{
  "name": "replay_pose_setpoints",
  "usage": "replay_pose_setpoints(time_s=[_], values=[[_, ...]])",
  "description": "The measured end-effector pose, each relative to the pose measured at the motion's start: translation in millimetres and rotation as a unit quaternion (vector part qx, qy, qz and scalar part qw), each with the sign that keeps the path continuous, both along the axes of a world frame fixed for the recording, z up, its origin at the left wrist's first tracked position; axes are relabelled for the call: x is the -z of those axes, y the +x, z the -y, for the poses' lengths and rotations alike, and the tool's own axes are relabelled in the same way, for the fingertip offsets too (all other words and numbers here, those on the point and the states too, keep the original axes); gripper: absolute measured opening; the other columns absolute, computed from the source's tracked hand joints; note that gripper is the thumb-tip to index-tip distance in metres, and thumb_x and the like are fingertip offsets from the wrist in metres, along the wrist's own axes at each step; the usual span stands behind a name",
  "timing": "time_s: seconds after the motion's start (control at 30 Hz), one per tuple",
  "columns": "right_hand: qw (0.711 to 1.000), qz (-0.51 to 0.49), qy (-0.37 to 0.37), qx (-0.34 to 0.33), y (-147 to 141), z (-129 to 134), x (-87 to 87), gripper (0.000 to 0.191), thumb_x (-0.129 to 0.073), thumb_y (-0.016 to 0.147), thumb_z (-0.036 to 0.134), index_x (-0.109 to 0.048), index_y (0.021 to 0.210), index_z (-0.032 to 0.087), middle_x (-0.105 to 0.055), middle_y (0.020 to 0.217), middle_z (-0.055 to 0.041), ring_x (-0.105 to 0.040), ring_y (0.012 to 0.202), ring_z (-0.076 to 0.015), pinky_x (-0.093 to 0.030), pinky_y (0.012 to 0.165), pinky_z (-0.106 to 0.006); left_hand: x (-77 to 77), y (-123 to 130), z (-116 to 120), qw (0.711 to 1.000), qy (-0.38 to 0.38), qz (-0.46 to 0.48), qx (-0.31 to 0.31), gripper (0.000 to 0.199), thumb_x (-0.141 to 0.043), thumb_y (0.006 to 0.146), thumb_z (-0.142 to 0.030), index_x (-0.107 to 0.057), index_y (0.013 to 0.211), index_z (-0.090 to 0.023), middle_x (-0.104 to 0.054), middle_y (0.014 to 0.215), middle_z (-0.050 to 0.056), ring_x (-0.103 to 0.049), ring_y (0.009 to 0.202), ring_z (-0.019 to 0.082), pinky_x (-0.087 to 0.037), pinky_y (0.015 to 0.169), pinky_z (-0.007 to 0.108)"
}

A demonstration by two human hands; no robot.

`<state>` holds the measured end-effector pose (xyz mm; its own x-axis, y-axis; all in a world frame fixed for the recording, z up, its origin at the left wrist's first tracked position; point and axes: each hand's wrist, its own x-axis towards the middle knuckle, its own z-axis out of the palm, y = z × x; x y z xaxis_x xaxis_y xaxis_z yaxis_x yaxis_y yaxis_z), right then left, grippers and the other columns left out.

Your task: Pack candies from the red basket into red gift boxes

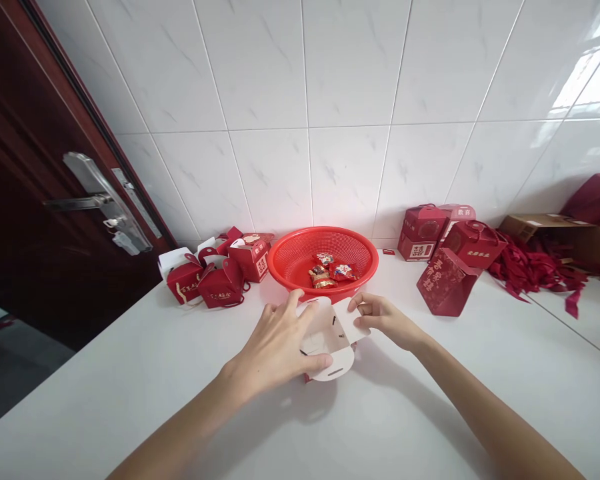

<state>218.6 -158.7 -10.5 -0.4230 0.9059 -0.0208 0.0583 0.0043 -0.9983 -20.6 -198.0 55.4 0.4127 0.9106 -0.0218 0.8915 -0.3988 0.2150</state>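
Observation:
A small gift box (325, 333) stands on the white table with its flaps spread, showing its white inside. My left hand (285, 337) grips it from the left, the thumb on the near flap and the fingers over the far side. With thumb and fingers my right hand (377, 317) pinches the right flap. Dark slots show in the cardboard, and the box's red outside is mostly hidden. Just behind it sits a red plastic basket (290, 267) holding several wrapped candies (325, 272).
Several red gift boxes (223, 280) stand at the left, some with flaps up. More red boxes (443, 283) are at the right, beside a cardboard box (535, 230) and a heap of red ribbons (535, 263). A tiled wall (345, 160) closes the back; a dark door (25, 147) is left.

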Motion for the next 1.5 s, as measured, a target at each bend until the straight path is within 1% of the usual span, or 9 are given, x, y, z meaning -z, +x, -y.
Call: replay_pose_setpoints(time_s=[0.17, 0.43, 0.63, 0.77, 0.9, 1.13, 1.33, 1.4, 1.5], values=[[1.0, 0.002, 0.002, -0.015, -2, -6, 9.4, 0.028, -0.071, 0.077, 0.034, -0.057, 0.097, 0.02, -0.053, 0.064, 0.006, -0.054, 0.062, -0.0132, -0.041, 0.065, -0.029, 5.3, -8, -4, 0.998, -0.051, 0.017, -0.038, 0.066, -0.063, 0.072, -0.066, -0.06, 0.126, -0.028, -0.061, 0.12, 0.013, -0.061, 0.103, 0.039, -0.048, 0.073, 0.039], [0.999, 0.032, 0.033, -0.029, -7, -3, 12.2, 0.044, -0.068, 0.082, 0.057, -0.053, 0.1, 0.021, -0.051, 0.066, 0.0059, -0.061, 0.066, -0.0159, -0.048, 0.068, -0.032, 12.1, -25, -17, 0.985, -0.112, 0.123, -0.047, 0.089, -0.077, 0.062, -0.063, -0.049, 0.14, -0.031, -0.061, 0.134, 0.009, -0.062, 0.115, 0.035, -0.052, 0.074, 0.033], [0.979, 0.176, 0.096, -0.04, -16, 10, 3.5, 0.075, -0.076, 0.075, 0.059, -0.045, 0.133, 0.024, -0.063, 0.097, -0.0035, -0.061, 0.082, -0.0191, -0.051, 0.074, -0.034, 22.5, -31, -16, 0.976, -0.113, 0.17, -0.074, 0.099, -0.079, 0.061, -0.066, -0.044, 0.146, -0.03, -0.054, 0.143, 0.013, -0.055, 0.127, 0.039, -0.053, 0.086, 0.04], [0.976, 0.193, 0.057, -0.088, -12, 14, -0.5, 0.1, -0.084, 0.068, 0.055, -0.032, 0.15, 0.028, -0.065, 0.11, -0.0066, -0.063, 0.093, -0.0224, -0.052, 0.081, -0.036, 31.2, -35, -22, 0.956, -0.138, 0.244, -0.09, 0.095, -0.079, 0.065, -0.063, -0.045, 0.146, -0.025, -0.057, 0.141, 0.013, -0.057, 0.124, 0.036, -0.053, 0.091, 0.041], [0.979, 0.173, 0.04, -0.097, -5, 10, 6.7, 0.107, -0.084, 0.07, 0.051, -0.024, 0.155, 0.027, -0.065, 0.114, -0.0075, -0.064, 0.095, -0.022, -0.052, 0.088, -0.039, 40.0, -35, -33, 0.916, -0.178, 0.342, -0.114, 0.087, -0.079, 0.069, -0.051, -0.047, 0.143, -0.018, -0.064, 0.132, 0.013, -0.065, 0.112, 0.03, -0.055, 0.088, 0.037], [0.981, 0.164, 0.073, -0.078, 0, 7, 4.0, 0.102, -0.083, 0.07, 0.05, -0.03, 0.153, 0.024, -0.065, 0.121, -0.0094, -0.065, 0.094, -0.0216, -0.054, 0.087, -0.037, 49.3, -27, -43, 0.879, -0.173, 0.434, -0.101, 0.077, -0.081, 0.063, -0.041, -0.056, 0.131, -0.014, -0.067, 0.121, 0.013, -0.066, 0.104, 0.027, -0.055, 0.084, 0.035], [0.965, 0.228, 0.117, -0.046, 5, 10, -10.3, 0.088, -0.077, 0.075, 0.057, -0.041, 0.147, 0.022, -0.06, 0.132, -0.0134, -0.065, 0.095, -0.0233, -0.053, 0.088, -0.04, 55.5, -30, -46, 0.925, -0.086, 0.353, -0.111, 0.058, -0.071, 0.072, -0.047, -0.065, 0.122, -0.017, -0.057, 0.082, 0.0, -0.054, 0.067, 0.015, -0.049, 0.065, 0.029], [0.962, 0.227, 0.151, -0.035, 7, 8, -14.4, 0.074, -0.073, 0.078, 0.058, -0.051, 0.139, 0.023, -0.061, 0.132, -0.0121, -0.065, 0.091, -0.0218, -0.054, 0.086, -0.039, 55.3, -30, -46, 0.937, -0.032, 0.327, -0.114, 0.052, -0.068, 0.076, -0.049, -0.067, 0.119, -0.019, -0.056, 0.088, 0.001, -0.054, 0.068, 0.014, -0.05, 0.069, 0.03], [0.958, 0.203, 0.202, -0.005, 10, 0, -22.1, 0.047, -0.063, 0.087, 0.058, -0.066, 0.115, 0.021, -0.069, 0.111, -0.0089, -0.064, 0.085, -0.0204, -0.054, 0.079, -0.036, 47.4, -29, -46, 0.947, 0.041, 0.298, -0.109, 0.046, -0.064, 0.08, -0.049, -0.069, 0.116, -0.02, -0.059, 0.107, 0.006, -0.059, 0.078, 0.017, -0.052, 0.081, 0.034]])
